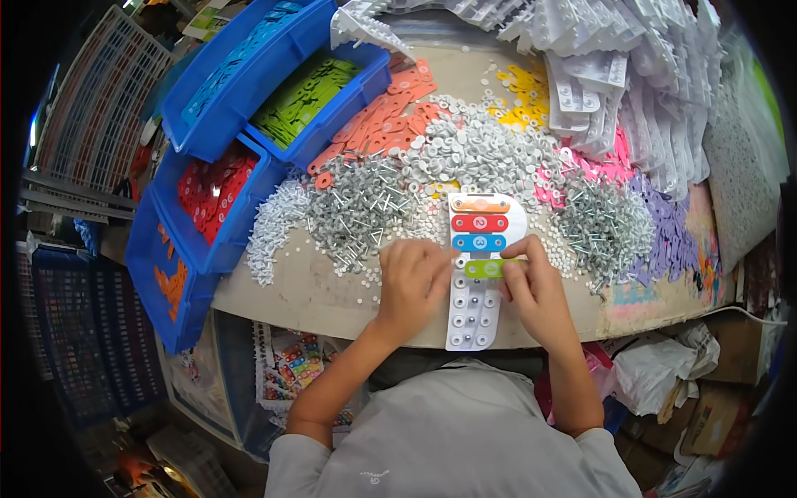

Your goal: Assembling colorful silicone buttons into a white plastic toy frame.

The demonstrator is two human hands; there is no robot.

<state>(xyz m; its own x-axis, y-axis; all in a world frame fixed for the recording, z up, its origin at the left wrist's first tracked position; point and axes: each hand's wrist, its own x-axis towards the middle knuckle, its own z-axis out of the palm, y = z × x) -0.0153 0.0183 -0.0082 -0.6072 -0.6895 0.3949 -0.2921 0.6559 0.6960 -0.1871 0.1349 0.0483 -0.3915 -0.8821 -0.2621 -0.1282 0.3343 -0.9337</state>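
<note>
A white plastic tray [471, 325] with rounded right corners lies in front of me, its lower end at the table's near edge. Orange [481, 206], red [481, 223] and blue [479, 242] strips lie across its upper part; round sockets show in the lower rows. My right hand [538, 290] pinches the right end of a green strip [485, 269] just below the blue one. At the tray's left edge, my left hand [413, 282] has its fingers drawn together, with the fingertips near the green strip's left end. Whatever they hold is too small to make out.
Piles of white caps [486, 149], metal rivets [357, 203] and more rivets [602, 224] lie beyond the tray. Blue bins [278, 178] with colored strips line the left. Stacked white trays [598, 70] fill the back right, with purple strips [666, 232] nearby.
</note>
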